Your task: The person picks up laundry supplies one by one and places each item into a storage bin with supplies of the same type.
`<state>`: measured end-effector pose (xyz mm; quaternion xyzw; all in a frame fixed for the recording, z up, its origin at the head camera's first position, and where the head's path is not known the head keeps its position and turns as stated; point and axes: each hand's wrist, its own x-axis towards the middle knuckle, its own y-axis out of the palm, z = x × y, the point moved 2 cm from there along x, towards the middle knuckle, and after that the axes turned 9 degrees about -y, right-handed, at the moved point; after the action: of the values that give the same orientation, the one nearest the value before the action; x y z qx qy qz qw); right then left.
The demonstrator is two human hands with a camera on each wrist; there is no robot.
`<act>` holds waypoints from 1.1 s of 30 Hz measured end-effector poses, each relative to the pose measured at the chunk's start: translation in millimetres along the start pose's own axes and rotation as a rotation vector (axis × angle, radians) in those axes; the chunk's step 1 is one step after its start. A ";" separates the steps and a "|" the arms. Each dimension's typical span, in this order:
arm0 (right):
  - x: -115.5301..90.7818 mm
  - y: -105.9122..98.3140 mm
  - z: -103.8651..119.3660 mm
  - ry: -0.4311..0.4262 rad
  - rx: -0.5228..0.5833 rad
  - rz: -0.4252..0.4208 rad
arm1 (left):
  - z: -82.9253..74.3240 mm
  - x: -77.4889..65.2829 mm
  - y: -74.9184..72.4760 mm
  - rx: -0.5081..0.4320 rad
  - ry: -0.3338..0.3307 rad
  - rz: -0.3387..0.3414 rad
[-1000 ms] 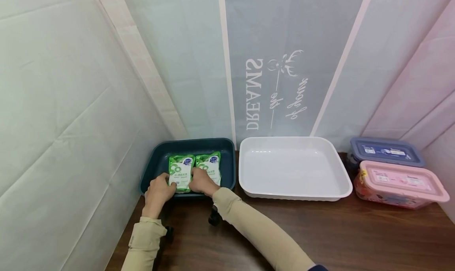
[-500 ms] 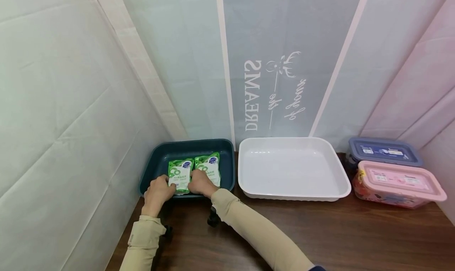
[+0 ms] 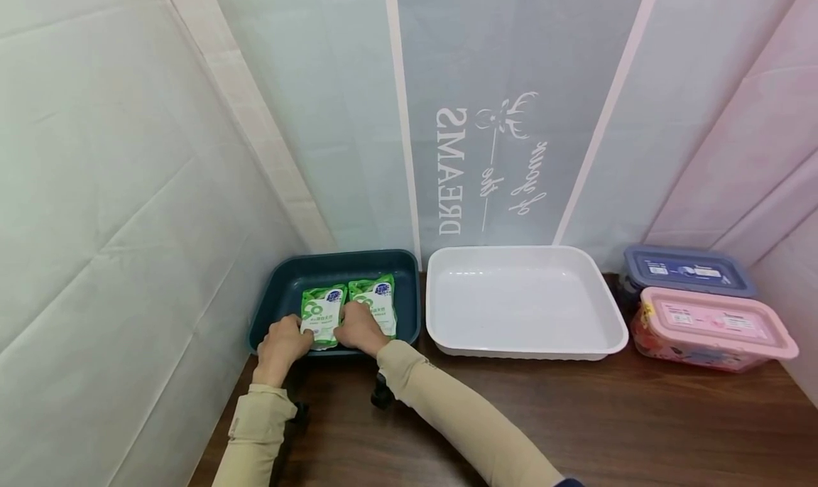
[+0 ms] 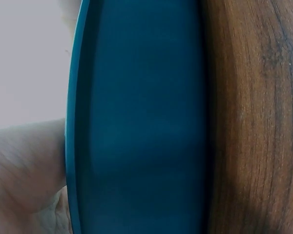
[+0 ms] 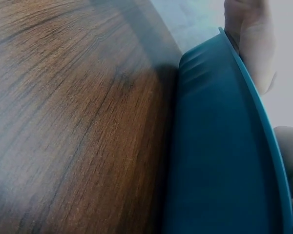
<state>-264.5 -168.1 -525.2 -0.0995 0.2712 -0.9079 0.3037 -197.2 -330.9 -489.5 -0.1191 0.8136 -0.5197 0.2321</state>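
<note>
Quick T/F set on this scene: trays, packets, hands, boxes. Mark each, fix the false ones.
1. The left packet and right packet both lie in the teal tray. True.
2. In the head view, the white tray stands to the right of the teal tray. True.
3. Both hands are in the white tray. False: the left hand and right hand are at either side of the left packet, at the teal tray.
4. The box nearer the person has a blue lid. False: the pink-lidded box is nearer; the blue-lidded box is behind it.
</note>
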 end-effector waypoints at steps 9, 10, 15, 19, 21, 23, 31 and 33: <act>10.4 9.1 -13.6 -0.029 0.007 -0.043 | 1.2 -1.5 -1.0 0.016 -0.005 -0.001; 13.4 11.6 -17.6 -0.034 0.005 -0.046 | 1.1 -2.0 -1.3 0.017 -0.008 0.001; 8.5 8.1 -11.4 -0.064 -0.013 -0.071 | 1.3 -3.3 -1.3 0.006 -0.010 -0.003; -5.4 -3.9 7.7 -0.065 0.016 -0.066 | 1.2 -3.3 -0.8 -0.009 0.001 -0.020; -10.0 -8.3 15.2 -0.067 0.015 -0.065 | 0.8 -3.4 -0.8 -0.012 0.008 -0.032; -12.2 -10.3 19.0 -0.085 0.014 -0.075 | -0.5 -4.0 -1.3 -0.015 0.019 -0.047; -17.1 -14.2 23.5 -0.147 0.001 -0.080 | -5.7 -10.1 -4.1 -0.017 0.074 -0.121; -18.8 -17.5 24.8 -0.162 0.001 -0.086 | -8.1 -12.7 -4.9 -0.019 0.089 -0.142</act>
<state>-249.7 -155.8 -495.2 -0.1838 0.2407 -0.9093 0.2854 -190.6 -321.2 -479.0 -0.1555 0.8174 -0.5320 0.1571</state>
